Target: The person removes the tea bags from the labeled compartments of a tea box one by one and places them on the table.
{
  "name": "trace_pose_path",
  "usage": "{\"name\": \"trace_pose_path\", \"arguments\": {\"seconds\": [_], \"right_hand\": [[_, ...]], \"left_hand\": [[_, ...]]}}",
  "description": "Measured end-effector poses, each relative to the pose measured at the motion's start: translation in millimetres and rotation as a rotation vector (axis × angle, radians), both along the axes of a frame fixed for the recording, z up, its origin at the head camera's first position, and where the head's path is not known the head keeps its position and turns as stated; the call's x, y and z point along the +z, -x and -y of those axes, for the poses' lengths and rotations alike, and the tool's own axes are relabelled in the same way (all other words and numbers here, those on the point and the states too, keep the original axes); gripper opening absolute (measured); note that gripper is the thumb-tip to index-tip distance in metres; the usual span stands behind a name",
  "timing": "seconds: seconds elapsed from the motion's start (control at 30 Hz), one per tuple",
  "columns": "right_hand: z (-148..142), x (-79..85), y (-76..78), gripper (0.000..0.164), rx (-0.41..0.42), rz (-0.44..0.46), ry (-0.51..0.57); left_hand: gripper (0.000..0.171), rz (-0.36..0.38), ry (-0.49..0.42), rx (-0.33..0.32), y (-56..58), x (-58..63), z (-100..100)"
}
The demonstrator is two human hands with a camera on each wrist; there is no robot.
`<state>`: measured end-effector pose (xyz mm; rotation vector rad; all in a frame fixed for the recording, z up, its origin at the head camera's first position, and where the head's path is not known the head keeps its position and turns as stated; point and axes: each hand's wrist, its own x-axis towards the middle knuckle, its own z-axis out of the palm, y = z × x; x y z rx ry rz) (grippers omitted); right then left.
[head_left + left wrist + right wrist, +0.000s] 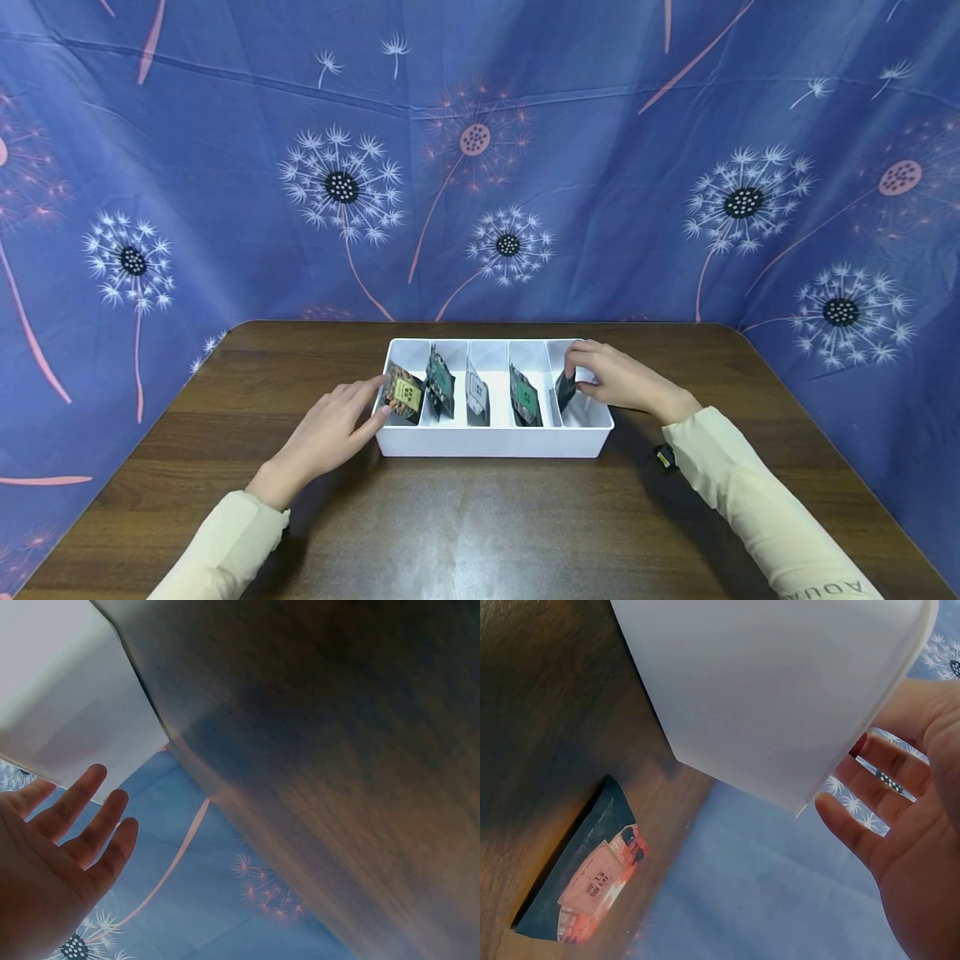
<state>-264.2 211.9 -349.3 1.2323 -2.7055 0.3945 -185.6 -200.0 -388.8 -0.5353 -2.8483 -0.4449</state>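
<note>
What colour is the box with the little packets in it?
The box is white, clearest in the head view.

From the head, the worktop (480, 533), white tray (491, 443), left hand (330, 425) and right hand (626, 381) were viewed forward and downward, from some way off. From each wrist, that side's hand and tray wall were framed close up, slantwise, toward the patterned cloth (585, 175), shared by all three views.

Prob. "AQUA" on R sleeve (757, 500)

A wooden table (465, 517) bears a white tray (491, 443) and dark packet (592, 874).
</note>
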Motion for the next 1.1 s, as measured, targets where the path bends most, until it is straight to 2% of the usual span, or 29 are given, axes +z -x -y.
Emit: {"name": "trace_pose_path", "arguments": {"seconds": [0.57, 0.87, 1.1], "right_hand": [[-1.9, 10.5, -0.1, 0.014, 0.026, -0.026, 0.049], [-4.2, 28.3, -4.1, 0.013, -0.037, 0.008, 0.034], [-8.6, 45.4, -4.4, 0.014, -0.024, -0.015, 0.063]], "left_hand": [[0.054, -0.011, 0.004, -0.004, 0.2, 0.2, -0.4], [0.054, -0.019, 0.006, -0.004, 0.6, 0.2, -0.6], [0.054, -0.021, 0.002, -0.004, 0.8, -0.4, -0.2]]}}
